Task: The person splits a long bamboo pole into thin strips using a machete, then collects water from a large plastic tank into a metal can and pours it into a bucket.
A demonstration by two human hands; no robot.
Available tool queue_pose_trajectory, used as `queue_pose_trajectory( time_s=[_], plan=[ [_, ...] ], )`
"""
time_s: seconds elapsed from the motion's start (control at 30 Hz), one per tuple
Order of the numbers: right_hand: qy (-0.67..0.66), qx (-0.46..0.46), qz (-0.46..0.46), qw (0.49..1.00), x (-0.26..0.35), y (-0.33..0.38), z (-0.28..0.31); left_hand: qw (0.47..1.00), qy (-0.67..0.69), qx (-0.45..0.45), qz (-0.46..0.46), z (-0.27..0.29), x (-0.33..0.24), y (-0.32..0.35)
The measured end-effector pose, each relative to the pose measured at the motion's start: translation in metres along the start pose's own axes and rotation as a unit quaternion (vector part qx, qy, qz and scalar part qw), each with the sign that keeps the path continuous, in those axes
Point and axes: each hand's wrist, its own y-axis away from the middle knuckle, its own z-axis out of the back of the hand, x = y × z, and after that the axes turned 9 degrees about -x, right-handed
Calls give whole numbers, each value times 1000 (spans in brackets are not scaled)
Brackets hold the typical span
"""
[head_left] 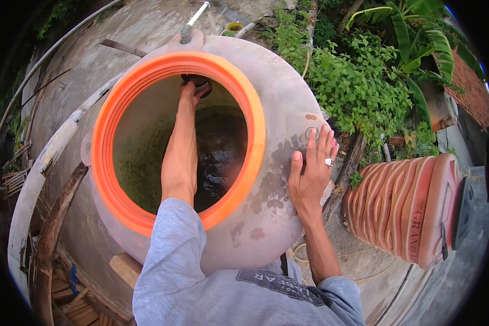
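A large, pale grey-pink water tank (pixel 288 92) stands before me, its round mouth edged by a bright orange threaded rim (pixel 257 136). Through that opening reaches my left arm, and my left hand (pixel 192 93) is closed around a dark, short cylindrical fitting (pixel 201 82) high on the far inner wall. Part of the fitting is hidden by the rim and my fingers. Below it, dark water (pixel 217 163) lies at the tank's bottom. My right hand (pixel 311 176), with a ring on one finger, rests flat and open on the tank's right shoulder, beside damp patches.
A white pipe with a grey fitting (pixel 186 33) rises behind the rim. To the right lies a ribbed orange-brown tank (pixel 386 204) on its side. Leafy plants (pixel 358 81) grow at the back right. A curved pale beam (pixel 43 168) and a wooden pole (pixel 51 233) stand left.
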Motion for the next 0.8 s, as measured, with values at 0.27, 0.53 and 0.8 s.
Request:
queue_pose_trajectory(
  time_s=[0.27,0.53,0.8],
  plan=[
    [-23,-1,-9,1000,1,0,0,999,32,30,-4,12,7,-18],
    [-13,2,6,1000,0,0,6,1000,20,4,1,9,6,-12],
    [-10,27,1,1000,1,-2,5,1000,30,4,4,11,6,0]
  ],
)
